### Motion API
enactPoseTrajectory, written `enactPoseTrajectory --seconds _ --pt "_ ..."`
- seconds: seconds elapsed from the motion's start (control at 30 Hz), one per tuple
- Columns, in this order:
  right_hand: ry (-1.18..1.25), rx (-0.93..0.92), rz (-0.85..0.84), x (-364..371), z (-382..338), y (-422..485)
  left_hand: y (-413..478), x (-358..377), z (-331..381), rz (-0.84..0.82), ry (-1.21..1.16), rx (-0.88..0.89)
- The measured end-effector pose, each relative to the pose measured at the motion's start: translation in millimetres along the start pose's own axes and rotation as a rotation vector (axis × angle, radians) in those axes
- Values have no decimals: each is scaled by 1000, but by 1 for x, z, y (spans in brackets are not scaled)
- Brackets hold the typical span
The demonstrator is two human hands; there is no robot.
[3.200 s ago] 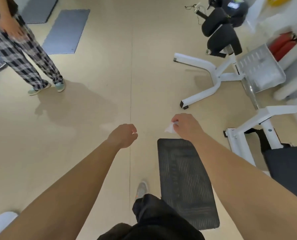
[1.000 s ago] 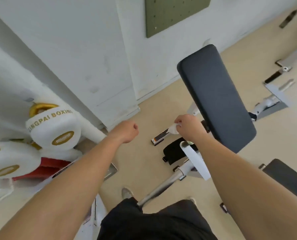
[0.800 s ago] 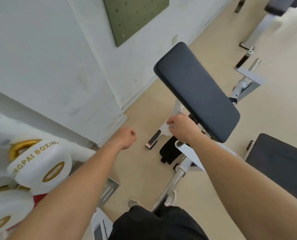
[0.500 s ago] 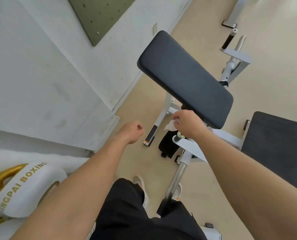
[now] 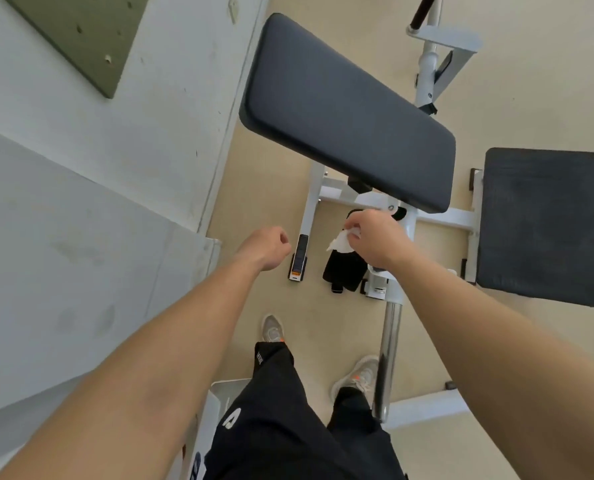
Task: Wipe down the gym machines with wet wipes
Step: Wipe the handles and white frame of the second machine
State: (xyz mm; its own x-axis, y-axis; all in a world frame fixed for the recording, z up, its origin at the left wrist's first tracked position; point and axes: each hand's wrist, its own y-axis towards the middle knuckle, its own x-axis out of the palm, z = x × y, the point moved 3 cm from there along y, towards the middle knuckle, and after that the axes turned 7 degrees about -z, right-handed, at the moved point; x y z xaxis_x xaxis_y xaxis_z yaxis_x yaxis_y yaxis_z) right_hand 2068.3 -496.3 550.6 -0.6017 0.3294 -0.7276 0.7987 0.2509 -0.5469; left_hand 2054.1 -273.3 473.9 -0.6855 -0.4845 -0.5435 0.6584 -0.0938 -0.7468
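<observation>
Wet wipe [image 5: 338, 242] pinched in right hand [image 5: 375, 241], left hand [image 5: 267, 249] fisted empty, black pad [image 5: 340, 109] ahead, white frame [image 5: 442, 217] below

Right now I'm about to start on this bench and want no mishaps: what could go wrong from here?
The wet wipe, bunched small in the right hand, may miss patches of the broad dark pad. The chrome bar passes close by the right shoe, so a step forward could trip you.
</observation>
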Motion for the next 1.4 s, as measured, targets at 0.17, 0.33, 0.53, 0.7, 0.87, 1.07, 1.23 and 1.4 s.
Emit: enactPoseTrajectory --seconds 0.17,0.33,0.53,0.7,0.87,1.07,1.23,1.4 --pt "75 -1 7 19 0 14 18 7 -13 -31 14 -34" --pt "150 14 -30 81 40 39 46 28 -25 -9 -7 -65" --pt "273 81 -19 195 90 111 127 78 -68 13 60 -76" --pt "314 167 -7 303 122 182 225 134 -121 -25 168 -54" --pt "341 208 23 398 153 274 337 175 -175 -32 226 10" --pt "346 164 71 479 194 376 447 213 -227 15 352 82" --pt "344 100 267 510 221 434 517 230 -245 63 434 157" --pt "346 31 344 544 222 461 549 251 -261 97 431 218"
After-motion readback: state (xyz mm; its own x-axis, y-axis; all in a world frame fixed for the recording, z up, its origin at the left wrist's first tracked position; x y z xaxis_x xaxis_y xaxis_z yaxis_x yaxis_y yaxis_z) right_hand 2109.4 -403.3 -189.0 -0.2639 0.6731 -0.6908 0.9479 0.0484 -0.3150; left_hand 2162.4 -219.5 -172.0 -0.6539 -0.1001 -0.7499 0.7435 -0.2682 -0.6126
